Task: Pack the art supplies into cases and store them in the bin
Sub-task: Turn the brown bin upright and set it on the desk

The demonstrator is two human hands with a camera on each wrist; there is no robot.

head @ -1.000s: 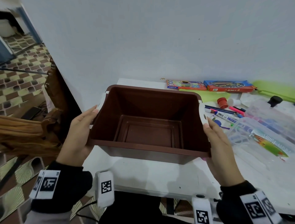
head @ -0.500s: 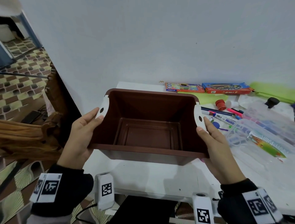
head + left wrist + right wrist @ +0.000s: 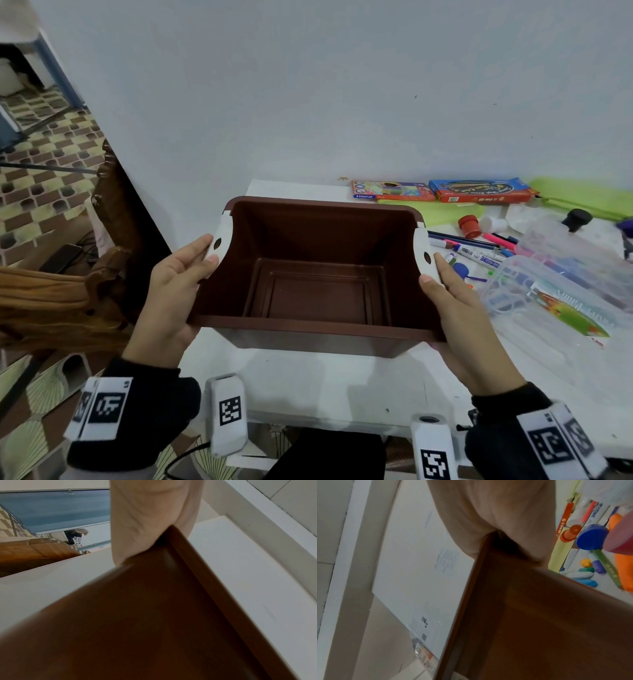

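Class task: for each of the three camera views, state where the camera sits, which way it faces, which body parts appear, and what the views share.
Head: worn on the head, looking forward and down at the brown bin, held by the left hand and right hand over the white table; black sleeves show.
Left wrist: looks along the palm at the bin's outer wall.
Right wrist: the same from the other side, with markers beyond.
Shared: all three show the bin.

Soft, even indoor light; head view sharp but edge-warped, both wrist views dim and blurred.
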